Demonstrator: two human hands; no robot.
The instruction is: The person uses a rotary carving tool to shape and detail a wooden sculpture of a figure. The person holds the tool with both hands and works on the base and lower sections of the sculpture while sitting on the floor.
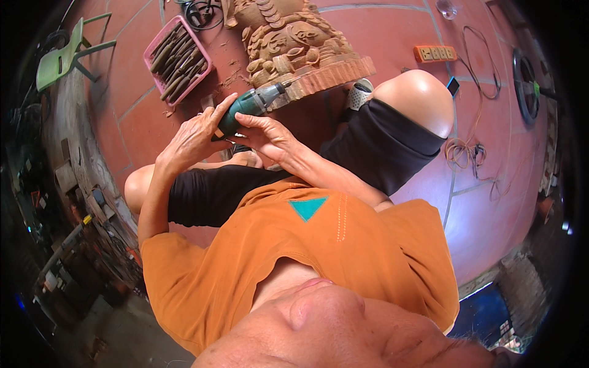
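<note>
I have both hands, left hand (195, 136) and right hand (265, 136), gripping the green power tool (250, 104), its tip against the wooden carving (294, 43).

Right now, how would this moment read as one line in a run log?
left hand: grips green power tool | right hand: steadies tool body | tool tip: at base of carved wooden sculpture | nearby: pink tray of chisels
</note>
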